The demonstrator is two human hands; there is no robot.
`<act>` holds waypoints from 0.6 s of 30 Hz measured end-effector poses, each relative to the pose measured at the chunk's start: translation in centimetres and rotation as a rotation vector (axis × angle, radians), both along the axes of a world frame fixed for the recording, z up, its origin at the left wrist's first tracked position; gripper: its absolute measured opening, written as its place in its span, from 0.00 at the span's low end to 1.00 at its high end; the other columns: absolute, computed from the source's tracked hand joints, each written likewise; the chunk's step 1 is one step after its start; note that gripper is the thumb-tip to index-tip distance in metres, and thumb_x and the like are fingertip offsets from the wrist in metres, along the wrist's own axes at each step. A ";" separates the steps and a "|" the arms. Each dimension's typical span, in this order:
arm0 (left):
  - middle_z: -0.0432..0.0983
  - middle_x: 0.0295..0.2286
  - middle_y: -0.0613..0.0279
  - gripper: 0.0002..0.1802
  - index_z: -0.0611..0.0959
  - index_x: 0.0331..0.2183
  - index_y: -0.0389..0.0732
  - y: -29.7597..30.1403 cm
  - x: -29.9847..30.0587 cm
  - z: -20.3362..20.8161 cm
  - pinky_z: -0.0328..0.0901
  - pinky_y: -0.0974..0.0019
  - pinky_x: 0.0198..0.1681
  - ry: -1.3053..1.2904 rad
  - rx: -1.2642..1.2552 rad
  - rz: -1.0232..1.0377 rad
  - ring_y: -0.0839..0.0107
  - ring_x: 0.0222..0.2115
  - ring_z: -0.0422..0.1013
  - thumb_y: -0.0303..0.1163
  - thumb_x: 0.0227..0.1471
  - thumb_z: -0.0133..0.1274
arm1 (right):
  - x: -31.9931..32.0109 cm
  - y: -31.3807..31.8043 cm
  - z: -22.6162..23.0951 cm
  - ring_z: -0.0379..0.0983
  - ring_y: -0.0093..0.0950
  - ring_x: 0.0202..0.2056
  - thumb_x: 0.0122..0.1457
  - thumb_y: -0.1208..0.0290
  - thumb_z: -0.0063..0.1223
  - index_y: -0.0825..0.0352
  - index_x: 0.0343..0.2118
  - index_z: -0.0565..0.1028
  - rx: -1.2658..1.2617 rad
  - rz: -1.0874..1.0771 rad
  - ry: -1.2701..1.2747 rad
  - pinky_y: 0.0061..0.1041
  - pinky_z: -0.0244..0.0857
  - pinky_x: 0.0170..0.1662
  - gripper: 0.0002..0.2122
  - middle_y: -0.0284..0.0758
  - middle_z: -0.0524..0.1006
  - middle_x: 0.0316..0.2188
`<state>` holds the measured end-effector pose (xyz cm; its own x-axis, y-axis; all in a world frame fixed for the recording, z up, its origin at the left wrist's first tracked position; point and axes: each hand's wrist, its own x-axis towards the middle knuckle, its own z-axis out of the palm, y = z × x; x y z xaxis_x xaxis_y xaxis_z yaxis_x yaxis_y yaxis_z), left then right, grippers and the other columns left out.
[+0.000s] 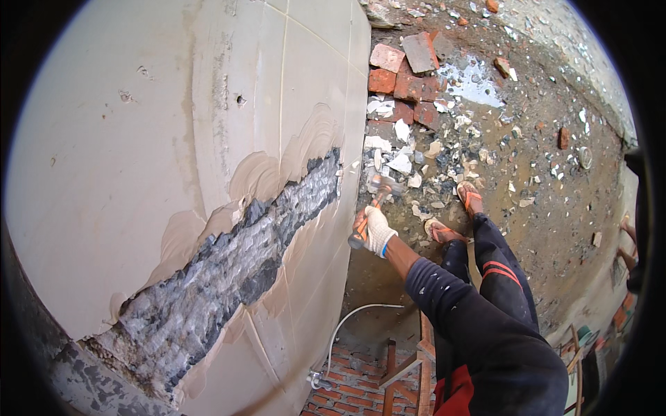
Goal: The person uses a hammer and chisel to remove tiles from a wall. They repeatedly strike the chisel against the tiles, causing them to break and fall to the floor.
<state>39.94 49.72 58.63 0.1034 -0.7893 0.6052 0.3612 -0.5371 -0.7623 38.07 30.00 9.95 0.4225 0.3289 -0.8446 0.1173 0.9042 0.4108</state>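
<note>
My right hand (378, 232) wears a white knitted glove and is closed round the orange-and-black handle of a hammer (377, 199). The hammer's head is slightly blurred and points away from me, over the rubble beside the wall. To the left of the hand stands a cream tiled wall (312, 55). A long rough strip of exposed grey masonry (229, 277) runs diagonally across it, with broken edges and swirled scrape marks around it. No left hand shows.
White and grey rubble (401, 163) and red bricks (416, 87) lie along the wall's foot. A wooden frame (424, 353), a white hose (347, 313) and a brick surface (350, 381) are near the lower edge. Another person's foot (628, 229) shows far right.
</note>
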 end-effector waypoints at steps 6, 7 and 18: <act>0.71 0.31 0.57 0.23 0.75 0.35 0.34 0.5 -0.7 -0.2 0.60 0.51 0.42 0.063 -0.026 0.035 0.54 0.33 0.66 0.48 0.54 0.43 | -1.0 0.3 0.7 0.57 0.19 0.13 0.47 0.76 0.39 0.63 0.23 0.62 0.351 0.049 -0.162 0.18 0.56 0.15 0.01 0.28 0.61 0.15; 0.71 0.31 0.57 0.23 0.75 0.35 0.34 0.4 -0.7 -0.1 0.60 0.50 0.42 0.050 -0.022 0.048 0.54 0.33 0.66 0.48 0.53 0.43 | -0.8 0.4 0.9 0.57 0.20 0.12 0.47 0.77 0.38 0.63 0.23 0.61 0.390 0.000 -0.180 0.19 0.57 0.15 0.02 0.28 0.61 0.14; 0.71 0.28 0.56 0.25 0.76 0.31 0.35 -0.1 -0.5 -0.1 0.60 0.51 0.41 0.052 -0.050 0.023 0.54 0.32 0.66 0.50 0.54 0.41 | -0.7 -1.2 0.6 0.58 0.20 0.14 0.50 0.75 0.37 0.61 0.25 0.62 0.281 0.112 -0.256 0.20 0.58 0.15 0.01 0.28 0.62 0.15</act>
<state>39.41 49.63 58.51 0.1529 -0.7556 0.6370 0.3346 -0.5669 -0.7528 37.36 28.82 10.54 0.5559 0.5885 -0.5871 -0.1144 0.7537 0.6472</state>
